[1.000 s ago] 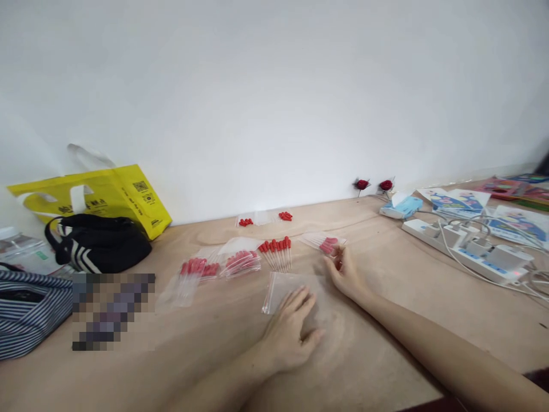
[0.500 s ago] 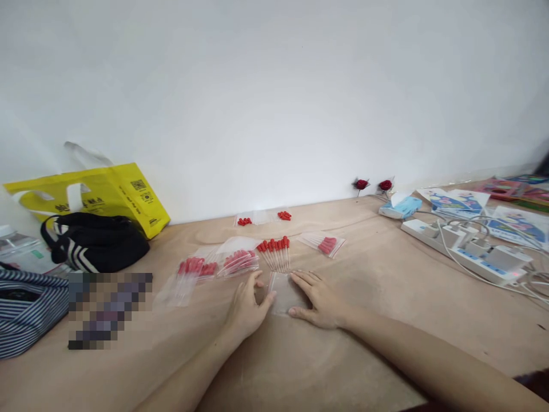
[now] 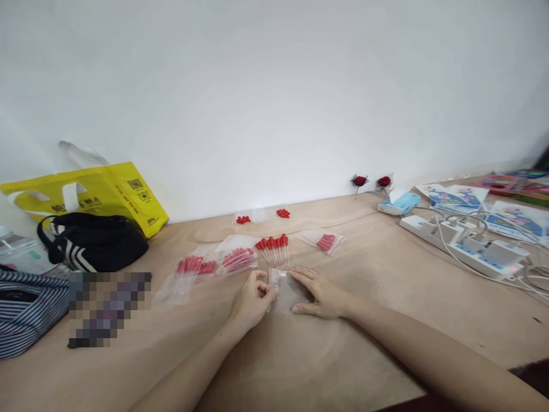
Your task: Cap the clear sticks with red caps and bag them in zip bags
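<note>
A clear zip bag (image 3: 283, 294) lies on the table between my hands. My left hand (image 3: 254, 300) has its fingers curled, with thumb and fingertips closed on the bag's left edge. My right hand (image 3: 319, 293) rests with fingers spread over the bag's right side. Just beyond the bag, several red-tipped sticks (image 3: 274, 249) are fanned out, tips away from me. Clear bags with red-tipped items (image 3: 238, 258) lie to their left, overlapping other filled bags (image 3: 191, 266). To the right is one more filled bag (image 3: 326, 241).
Small bags with red pieces (image 3: 243, 219) lie near the wall. A yellow bag (image 3: 124, 197), a black pouch (image 3: 107, 243) and striped cloth (image 3: 30, 309) are at left. On the right are a power strip (image 3: 458, 249) with cables, a blue tissue pack (image 3: 401, 204) and printed sheets (image 3: 454, 196).
My left thumb and fingers have closed together at the bag's left edge, which now looks slightly raised and creased. My right hand has hardly moved. The view has shifted slightly.
</note>
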The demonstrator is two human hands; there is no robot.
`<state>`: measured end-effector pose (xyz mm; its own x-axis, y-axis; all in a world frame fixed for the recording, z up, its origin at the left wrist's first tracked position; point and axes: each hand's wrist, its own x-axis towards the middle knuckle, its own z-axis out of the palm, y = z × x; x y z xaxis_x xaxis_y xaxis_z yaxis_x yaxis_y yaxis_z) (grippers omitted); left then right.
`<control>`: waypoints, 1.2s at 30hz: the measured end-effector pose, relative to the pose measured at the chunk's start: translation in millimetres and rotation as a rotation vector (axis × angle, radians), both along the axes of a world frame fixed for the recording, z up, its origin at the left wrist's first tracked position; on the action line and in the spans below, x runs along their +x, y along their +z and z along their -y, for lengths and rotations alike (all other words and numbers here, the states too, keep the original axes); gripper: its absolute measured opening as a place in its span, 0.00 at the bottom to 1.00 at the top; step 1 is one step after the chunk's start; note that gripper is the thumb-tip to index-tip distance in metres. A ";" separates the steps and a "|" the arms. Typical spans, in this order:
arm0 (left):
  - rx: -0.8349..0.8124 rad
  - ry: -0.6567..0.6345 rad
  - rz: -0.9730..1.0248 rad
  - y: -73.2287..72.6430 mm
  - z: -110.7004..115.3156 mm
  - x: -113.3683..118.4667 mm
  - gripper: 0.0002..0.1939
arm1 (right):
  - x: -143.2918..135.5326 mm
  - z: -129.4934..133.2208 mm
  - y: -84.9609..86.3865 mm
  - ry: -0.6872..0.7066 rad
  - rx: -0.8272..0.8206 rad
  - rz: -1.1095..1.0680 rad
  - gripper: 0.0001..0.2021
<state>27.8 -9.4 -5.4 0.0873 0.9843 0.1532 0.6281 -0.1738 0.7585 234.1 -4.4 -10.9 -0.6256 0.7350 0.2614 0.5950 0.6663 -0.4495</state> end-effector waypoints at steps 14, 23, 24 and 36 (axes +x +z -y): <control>-0.308 -0.149 0.669 17.2 5.6 19.9 0.33 | 22.7 -14.5 4.1 0.142 -0.073 -0.076 0.36; -0.318 -0.156 0.613 7.4 5.3 23.0 0.35 | 13.8 -7.2 -4.9 0.048 -0.019 -0.084 0.39; -0.287 -0.161 0.532 6.0 1.5 18.6 0.31 | 14.3 -8.3 -5.5 0.047 -0.016 -0.069 0.37; 0.127 0.083 -0.484 41.9 -121.8 15.5 0.08 | 26.4 -18.5 -1.6 0.082 -0.014 -0.061 0.35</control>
<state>43.3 112.4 36.5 0.1002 0.9671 0.2339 0.9179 -0.1805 0.3533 260.5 14.2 -12.5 -0.6674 0.6857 0.2904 0.5099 0.7050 -0.4929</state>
